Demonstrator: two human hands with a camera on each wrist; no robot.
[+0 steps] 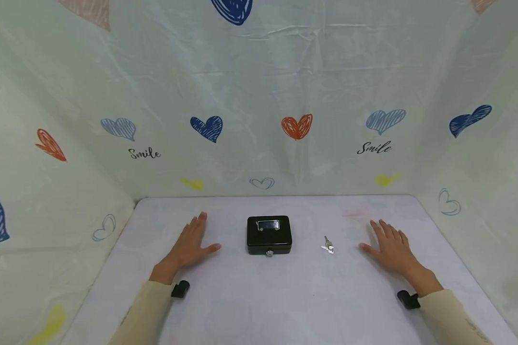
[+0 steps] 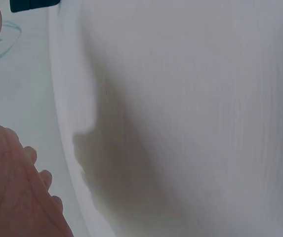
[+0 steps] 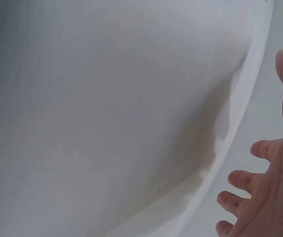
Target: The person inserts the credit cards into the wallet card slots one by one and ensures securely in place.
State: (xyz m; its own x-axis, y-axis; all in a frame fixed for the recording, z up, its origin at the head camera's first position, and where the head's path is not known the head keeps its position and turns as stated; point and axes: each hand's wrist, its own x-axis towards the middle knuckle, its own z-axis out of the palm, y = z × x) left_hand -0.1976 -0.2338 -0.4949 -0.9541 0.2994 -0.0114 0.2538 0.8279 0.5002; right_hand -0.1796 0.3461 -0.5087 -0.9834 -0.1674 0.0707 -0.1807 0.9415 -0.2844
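A small black cash box (image 1: 269,235) sits on the white table, its lid down, with a metal handle (image 1: 268,225) on top and a round lock (image 1: 269,253) at the front. To its right lie silver keys (image 1: 328,246). My left hand (image 1: 189,245) is left of the box, fingers straight and thumb spread toward it, holding nothing. On the far side of the keys, my right hand (image 1: 390,249) has its fingers spread, also with nothing in it. In the left wrist view a corner of the cash box (image 2: 35,4) shows at the top.
The white table (image 1: 276,306) has rounded back corners. Behind and beside it hangs a pale curtain (image 1: 250,86) printed with hearts and the word Smile. A black wrist camera (image 1: 180,289) is worn at the left cuff, and another black camera (image 1: 408,300) at the right.
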